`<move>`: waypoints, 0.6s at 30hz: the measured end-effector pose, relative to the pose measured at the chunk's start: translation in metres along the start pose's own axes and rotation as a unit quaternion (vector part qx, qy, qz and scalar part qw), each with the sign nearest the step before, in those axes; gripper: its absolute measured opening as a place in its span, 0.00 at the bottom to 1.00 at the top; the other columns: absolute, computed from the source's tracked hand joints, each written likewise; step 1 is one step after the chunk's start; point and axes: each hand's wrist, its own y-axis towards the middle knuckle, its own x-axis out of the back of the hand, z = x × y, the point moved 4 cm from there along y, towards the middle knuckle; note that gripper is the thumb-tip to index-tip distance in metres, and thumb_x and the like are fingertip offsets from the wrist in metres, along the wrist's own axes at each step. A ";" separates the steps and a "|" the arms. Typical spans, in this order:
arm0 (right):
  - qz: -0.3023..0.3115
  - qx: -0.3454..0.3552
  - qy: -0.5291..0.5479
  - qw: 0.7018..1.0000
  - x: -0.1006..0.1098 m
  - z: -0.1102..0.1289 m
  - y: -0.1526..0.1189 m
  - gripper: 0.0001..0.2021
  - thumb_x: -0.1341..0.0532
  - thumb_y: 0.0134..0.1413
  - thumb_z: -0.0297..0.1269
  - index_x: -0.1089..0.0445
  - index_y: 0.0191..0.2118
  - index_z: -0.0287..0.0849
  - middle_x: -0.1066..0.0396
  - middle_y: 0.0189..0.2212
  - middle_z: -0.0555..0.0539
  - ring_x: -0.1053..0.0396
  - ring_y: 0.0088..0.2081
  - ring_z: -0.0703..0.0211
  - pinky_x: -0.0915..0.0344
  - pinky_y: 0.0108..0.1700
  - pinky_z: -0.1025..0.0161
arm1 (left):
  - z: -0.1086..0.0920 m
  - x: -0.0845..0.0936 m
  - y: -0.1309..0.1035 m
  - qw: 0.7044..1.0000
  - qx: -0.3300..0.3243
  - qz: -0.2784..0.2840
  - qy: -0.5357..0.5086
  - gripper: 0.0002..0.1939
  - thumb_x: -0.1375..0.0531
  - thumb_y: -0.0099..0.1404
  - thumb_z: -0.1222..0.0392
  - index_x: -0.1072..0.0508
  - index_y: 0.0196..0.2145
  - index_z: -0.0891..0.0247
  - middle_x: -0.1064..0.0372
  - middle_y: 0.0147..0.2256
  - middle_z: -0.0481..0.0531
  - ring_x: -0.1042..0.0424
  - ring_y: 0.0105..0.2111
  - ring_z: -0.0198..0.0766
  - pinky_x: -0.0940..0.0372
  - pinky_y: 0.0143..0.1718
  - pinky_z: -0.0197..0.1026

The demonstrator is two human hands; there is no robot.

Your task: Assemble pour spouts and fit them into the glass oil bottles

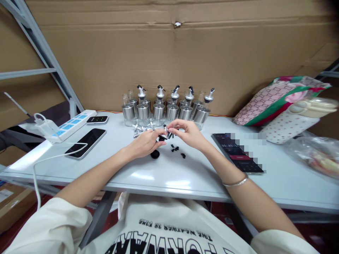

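Observation:
My left hand (148, 143) is closed around a small silver pour spout with a black end (165, 128), held just above the table. Touching or nearly touching that spout, the thumb and forefinger of my right hand (189, 133) are pinched together; what lies between them is too small to make out. Loose silver spout parts (140, 130) lie in a pile behind my left hand. Below my hands are several small black plugs (174, 148) and a round black cap (155, 154). More black pieces are partly hidden between my hands.
Glass-and-steel oil bottles (158, 112) stand in rows at the back, several with spouts fitted. On the left are a phone (87, 143), a power strip (71, 125) and a cable. To the right lie another phone (234, 151), a spotted bottle (288, 121) and a patterned bag (267, 98).

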 end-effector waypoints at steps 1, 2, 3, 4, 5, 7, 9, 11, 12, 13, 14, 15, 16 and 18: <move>-0.001 0.005 -0.023 1.000 0.004 -0.002 0.001 0.07 0.42 0.54 0.37 0.30 0.32 0.40 0.26 0.29 0.47 0.31 0.31 0.59 0.36 0.33 0.64 | 0.000 0.000 0.000 1.000 0.001 0.001 0.001 0.13 0.56 0.72 0.50 0.44 0.47 0.61 0.30 0.41 0.56 0.28 0.35 0.40 0.35 0.38 0.43; -0.006 0.012 -0.057 0.998 0.008 -0.004 0.002 0.07 0.43 0.55 0.36 0.30 0.31 0.40 0.27 0.29 0.46 0.31 0.31 0.58 0.37 0.33 0.64 | 0.000 0.000 0.000 1.000 0.001 0.002 0.002 0.12 0.55 0.72 0.51 0.44 0.46 0.61 0.30 0.42 0.57 0.29 0.35 0.40 0.35 0.38 0.43; -0.013 0.018 -0.099 0.995 0.013 -0.007 0.002 0.06 0.43 0.55 0.35 0.31 0.31 0.40 0.27 0.29 0.46 0.31 0.31 0.58 0.38 0.34 0.63 | 0.000 0.000 0.001 1.000 0.001 0.003 0.003 0.11 0.55 0.72 0.53 0.44 0.46 0.61 0.31 0.42 0.57 0.29 0.35 0.40 0.35 0.38 0.43; -0.019 0.021 -0.144 0.989 0.017 -0.011 0.002 0.06 0.43 0.55 0.33 0.31 0.30 0.40 0.27 0.29 0.46 0.32 0.31 0.57 0.38 0.34 0.63 | 0.000 0.001 0.001 1.000 0.001 0.003 0.003 0.10 0.54 0.72 0.54 0.44 0.46 0.62 0.31 0.42 0.57 0.29 0.35 0.40 0.35 0.38 0.43; -0.017 0.019 -0.184 0.983 0.020 -0.017 0.003 0.06 0.43 0.55 0.31 0.31 0.30 0.40 0.27 0.30 0.45 0.32 0.32 0.57 0.38 0.35 0.63 | 0.000 0.002 0.002 1.000 0.000 0.005 0.002 0.08 0.54 0.71 0.56 0.44 0.45 0.62 0.32 0.42 0.57 0.29 0.36 0.39 0.35 0.38 0.42; 0.019 0.003 -0.240 0.971 0.020 -0.028 0.002 0.06 0.44 0.54 0.28 0.30 0.30 0.40 0.27 0.31 0.45 0.31 0.32 0.57 0.38 0.37 0.63 | -0.001 0.004 0.003 1.000 -0.009 0.013 0.004 0.05 0.53 0.71 0.60 0.42 0.42 0.62 0.33 0.39 0.55 0.30 0.35 0.38 0.36 0.38 0.41; 0.071 -0.020 -0.275 0.959 0.012 -0.038 0.000 0.07 0.43 0.53 0.26 0.29 0.31 0.40 0.26 0.31 0.45 0.31 0.33 0.57 0.39 0.36 0.64 | -0.002 0.005 0.004 0.999 -0.020 0.025 0.011 0.04 0.53 0.69 0.63 0.41 0.41 0.62 0.34 0.39 0.55 0.31 0.36 0.38 0.36 0.38 0.40; 0.101 -0.049 -0.316 0.942 0.003 -0.045 -0.001 0.05 0.42 0.55 0.28 0.28 0.32 0.40 0.26 0.32 0.45 0.30 0.33 0.56 0.40 0.36 0.64 | -0.003 0.004 0.003 0.999 -0.030 0.031 0.016 0.05 0.52 0.68 0.65 0.41 0.42 0.61 0.35 0.40 0.56 0.30 0.38 0.39 0.36 0.39 0.41; 0.102 -0.072 -0.338 0.933 0.000 -0.047 -0.002 0.05 0.41 0.55 0.30 0.27 0.32 0.40 0.26 0.32 0.44 0.29 0.34 0.55 0.40 0.35 0.64 | -0.003 0.003 0.002 0.999 -0.033 0.028 0.013 0.07 0.52 0.66 0.66 0.42 0.43 0.61 0.35 0.41 0.56 0.30 0.39 0.39 0.36 0.40 0.41; 0.096 -0.101 -0.358 0.923 -0.002 -0.049 -0.002 0.06 0.40 0.55 0.32 0.27 0.31 0.39 0.25 0.32 0.43 0.29 0.34 0.54 0.40 0.34 0.64 | -0.003 0.002 0.001 0.999 -0.034 0.021 0.006 0.10 0.51 0.65 0.67 0.43 0.45 0.61 0.34 0.41 0.55 0.30 0.38 0.39 0.35 0.39 0.42; 0.086 -0.133 -0.373 0.914 -0.004 -0.050 -0.001 0.07 0.40 0.56 0.35 0.26 0.31 0.39 0.25 0.31 0.42 0.28 0.34 0.52 0.41 0.34 0.63 | -0.002 0.001 -0.001 0.999 -0.034 0.011 0.000 0.13 0.50 0.64 0.67 0.44 0.47 0.61 0.34 0.41 0.55 0.30 0.37 0.39 0.35 0.39 0.42; 0.075 -0.164 -0.382 0.907 -0.004 -0.051 -0.001 0.09 0.40 0.56 0.37 0.26 0.30 0.39 0.25 0.30 0.41 0.28 0.34 0.51 0.41 0.33 0.62 | -0.001 0.000 -0.002 0.999 -0.032 -0.001 -0.006 0.16 0.49 0.64 0.67 0.46 0.49 0.61 0.33 0.41 0.56 0.29 0.36 0.39 0.35 0.38 0.42; 0.066 -0.193 -0.383 0.901 -0.004 -0.051 -0.001 0.10 0.39 0.55 0.39 0.25 0.30 0.38 0.24 0.30 0.40 0.28 0.34 0.50 0.40 0.33 0.62 | 0.000 0.000 -0.003 0.999 -0.028 -0.011 -0.011 0.19 0.49 0.64 0.66 0.48 0.51 0.62 0.33 0.42 0.57 0.29 0.36 0.39 0.35 0.39 0.43; 0.062 -0.235 -0.376 0.894 -0.005 -0.051 -0.002 0.13 0.39 0.54 0.43 0.25 0.28 0.38 0.24 0.28 0.38 0.27 0.34 0.47 0.40 0.32 0.61 | 0.001 -0.001 -0.004 0.999 -0.022 -0.021 -0.022 0.23 0.48 0.64 0.65 0.52 0.55 0.62 0.33 0.46 0.61 0.28 0.38 0.40 0.35 0.41 0.44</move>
